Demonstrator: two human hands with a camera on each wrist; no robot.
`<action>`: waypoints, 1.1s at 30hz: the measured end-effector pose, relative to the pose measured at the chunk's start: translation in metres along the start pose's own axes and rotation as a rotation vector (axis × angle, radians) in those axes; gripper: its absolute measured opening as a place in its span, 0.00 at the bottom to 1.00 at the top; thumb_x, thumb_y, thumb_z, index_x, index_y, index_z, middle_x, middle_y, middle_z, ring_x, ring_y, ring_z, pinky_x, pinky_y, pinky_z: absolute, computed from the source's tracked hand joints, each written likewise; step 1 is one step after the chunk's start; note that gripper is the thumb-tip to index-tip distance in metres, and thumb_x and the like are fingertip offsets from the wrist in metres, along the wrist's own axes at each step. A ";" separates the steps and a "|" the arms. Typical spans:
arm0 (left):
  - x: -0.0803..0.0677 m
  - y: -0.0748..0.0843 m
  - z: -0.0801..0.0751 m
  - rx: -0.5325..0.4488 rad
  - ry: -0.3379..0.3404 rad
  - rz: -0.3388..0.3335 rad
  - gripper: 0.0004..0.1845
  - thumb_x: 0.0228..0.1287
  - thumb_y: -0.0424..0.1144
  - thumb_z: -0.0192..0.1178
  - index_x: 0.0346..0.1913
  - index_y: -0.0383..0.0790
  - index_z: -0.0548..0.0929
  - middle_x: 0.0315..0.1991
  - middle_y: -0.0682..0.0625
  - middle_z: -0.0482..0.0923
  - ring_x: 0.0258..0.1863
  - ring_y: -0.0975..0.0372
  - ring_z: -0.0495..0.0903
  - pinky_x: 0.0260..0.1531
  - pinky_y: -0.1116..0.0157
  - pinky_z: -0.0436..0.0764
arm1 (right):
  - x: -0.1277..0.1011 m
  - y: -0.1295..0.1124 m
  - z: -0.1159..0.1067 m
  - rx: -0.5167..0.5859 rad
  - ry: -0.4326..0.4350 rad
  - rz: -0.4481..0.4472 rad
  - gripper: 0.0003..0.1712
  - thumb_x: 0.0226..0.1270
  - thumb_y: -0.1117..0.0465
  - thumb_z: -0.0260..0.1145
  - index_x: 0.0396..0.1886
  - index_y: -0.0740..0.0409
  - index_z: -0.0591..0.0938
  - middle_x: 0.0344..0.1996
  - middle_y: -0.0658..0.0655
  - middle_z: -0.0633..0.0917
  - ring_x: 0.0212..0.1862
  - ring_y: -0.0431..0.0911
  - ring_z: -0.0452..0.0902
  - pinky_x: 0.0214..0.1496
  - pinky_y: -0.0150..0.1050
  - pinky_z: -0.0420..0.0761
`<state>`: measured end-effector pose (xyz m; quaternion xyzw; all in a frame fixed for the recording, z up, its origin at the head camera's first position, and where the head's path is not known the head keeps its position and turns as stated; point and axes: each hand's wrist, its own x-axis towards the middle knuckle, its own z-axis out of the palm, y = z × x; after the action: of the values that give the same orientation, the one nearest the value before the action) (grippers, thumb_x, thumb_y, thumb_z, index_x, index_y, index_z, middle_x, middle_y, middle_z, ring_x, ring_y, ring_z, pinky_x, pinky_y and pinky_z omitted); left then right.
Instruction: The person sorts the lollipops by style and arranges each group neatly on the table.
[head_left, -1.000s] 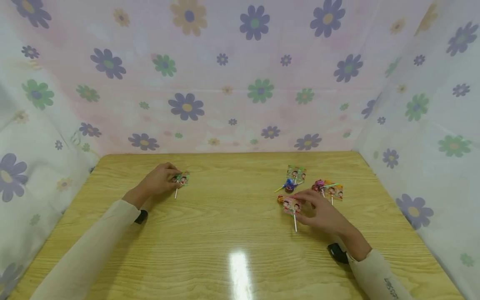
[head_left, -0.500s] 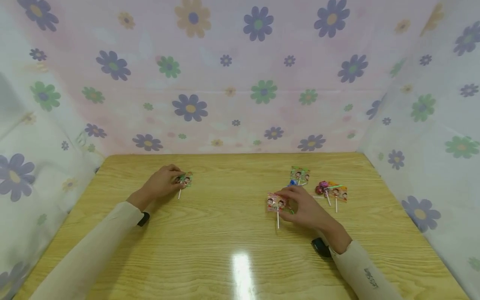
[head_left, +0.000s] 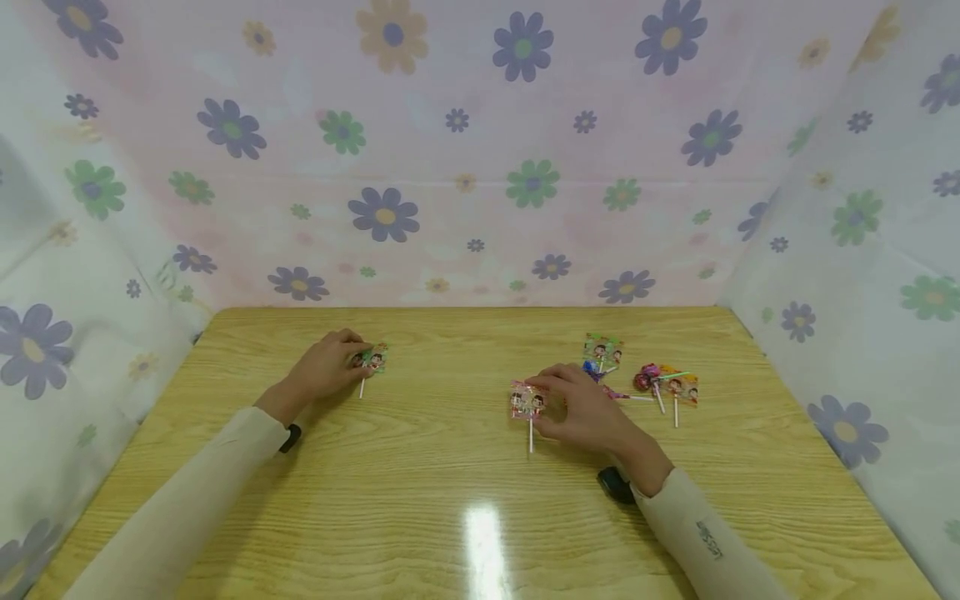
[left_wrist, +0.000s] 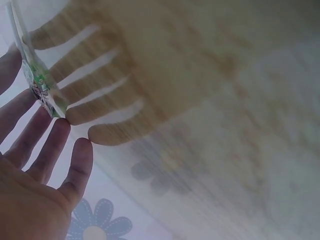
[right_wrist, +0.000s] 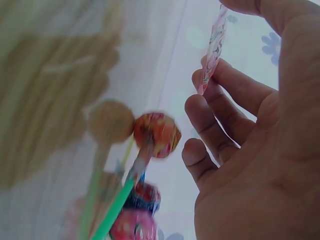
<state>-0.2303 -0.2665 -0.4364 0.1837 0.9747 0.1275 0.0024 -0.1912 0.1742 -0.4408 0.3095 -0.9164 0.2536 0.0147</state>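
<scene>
My left hand [head_left: 351, 358] rests on the wooden table [head_left: 450, 492] at the left and pinches a green-wrapped lollipop [head_left: 373, 360] with its fingertips; the white stick points toward me. In the left wrist view the wrapper [left_wrist: 36, 80] shows edge-on at the fingertips [left_wrist: 60, 127]. Near the middle of the table, my right hand [head_left: 546, 402] pinches a pink-wrapped lollipop [head_left: 527, 403] low over the table. In the right wrist view that wrapper [right_wrist: 213, 47] sits between thumb and fingers [right_wrist: 210, 112].
Several wrapped lollipops [head_left: 647, 379] lie in a loose pile at the right, behind my right hand; some show blurred in the right wrist view as an orange-red ball [right_wrist: 156, 134] on a green stick [right_wrist: 112, 212]. Flowered cloth walls [head_left: 480, 167] close in three sides.
My right hand has moved left from the pile toward the table's middle, carrying the pink lollipop. The left hand and its green lollipop have stayed put.
</scene>
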 end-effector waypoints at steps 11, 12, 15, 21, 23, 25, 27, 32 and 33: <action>-0.001 0.006 0.000 -0.017 0.009 -0.008 0.29 0.66 0.46 0.66 0.64 0.33 0.78 0.60 0.36 0.75 0.59 0.42 0.73 0.56 0.43 0.76 | 0.024 -0.018 0.009 -0.095 -0.027 -0.050 0.30 0.60 0.47 0.69 0.63 0.46 0.80 0.58 0.51 0.79 0.57 0.47 0.73 0.59 0.51 0.76; -0.001 0.006 0.000 -0.014 0.008 -0.010 0.29 0.65 0.47 0.66 0.65 0.33 0.78 0.60 0.36 0.75 0.59 0.42 0.73 0.56 0.43 0.76 | 0.026 -0.020 0.009 -0.103 -0.029 -0.058 0.30 0.61 0.47 0.68 0.63 0.46 0.80 0.58 0.50 0.79 0.57 0.47 0.73 0.60 0.51 0.76; -0.001 0.005 -0.001 -0.011 0.011 -0.007 0.29 0.65 0.46 0.66 0.65 0.33 0.78 0.59 0.36 0.75 0.59 0.42 0.73 0.56 0.43 0.76 | 0.032 -0.025 0.011 -0.113 -0.027 -0.071 0.30 0.61 0.47 0.68 0.64 0.47 0.80 0.58 0.51 0.79 0.57 0.47 0.73 0.60 0.51 0.75; -0.003 0.003 -0.002 -0.004 0.019 0.002 0.29 0.65 0.46 0.66 0.64 0.32 0.78 0.59 0.36 0.75 0.58 0.42 0.74 0.56 0.43 0.76 | 0.045 -0.033 0.018 -0.119 -0.015 -0.091 0.30 0.62 0.48 0.68 0.64 0.48 0.79 0.58 0.53 0.79 0.58 0.49 0.73 0.63 0.52 0.74; -0.003 0.003 -0.002 -0.005 0.018 -0.004 0.29 0.65 0.46 0.66 0.64 0.32 0.78 0.59 0.36 0.75 0.59 0.42 0.74 0.56 0.43 0.76 | 0.051 -0.035 0.021 -0.126 -0.014 -0.102 0.30 0.62 0.47 0.68 0.64 0.48 0.79 0.58 0.53 0.79 0.58 0.49 0.73 0.63 0.52 0.73; -0.004 0.002 -0.002 -0.010 0.016 -0.008 0.29 0.65 0.46 0.67 0.64 0.32 0.78 0.59 0.36 0.75 0.59 0.42 0.73 0.56 0.43 0.76 | 0.056 -0.037 0.024 -0.140 -0.014 -0.113 0.31 0.62 0.46 0.69 0.64 0.48 0.79 0.57 0.52 0.79 0.56 0.48 0.73 0.63 0.51 0.73; -0.004 0.001 -0.001 -0.018 0.015 -0.009 0.29 0.66 0.47 0.66 0.64 0.33 0.78 0.59 0.36 0.75 0.59 0.42 0.73 0.56 0.43 0.76 | 0.061 -0.040 0.026 -0.163 -0.013 -0.122 0.32 0.62 0.45 0.69 0.65 0.48 0.79 0.57 0.52 0.79 0.56 0.48 0.72 0.62 0.51 0.73; -0.003 0.000 0.001 -0.045 0.013 -0.009 0.29 0.66 0.47 0.66 0.64 0.33 0.78 0.59 0.37 0.75 0.59 0.42 0.73 0.57 0.41 0.74 | 0.074 -0.048 0.026 -0.187 -0.028 -0.112 0.32 0.62 0.45 0.69 0.65 0.48 0.78 0.58 0.52 0.78 0.56 0.48 0.72 0.62 0.51 0.73; -0.003 0.000 0.002 -0.045 0.012 -0.010 0.29 0.66 0.47 0.66 0.64 0.33 0.78 0.59 0.37 0.75 0.59 0.42 0.73 0.57 0.41 0.74 | 0.077 -0.049 0.027 -0.178 -0.034 -0.107 0.32 0.62 0.45 0.69 0.65 0.48 0.78 0.58 0.53 0.78 0.57 0.49 0.72 0.63 0.51 0.73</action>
<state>-0.2275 -0.2668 -0.4382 0.1782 0.9724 0.1506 0.0012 -0.2214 0.0848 -0.4280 0.3595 -0.9176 0.1647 0.0399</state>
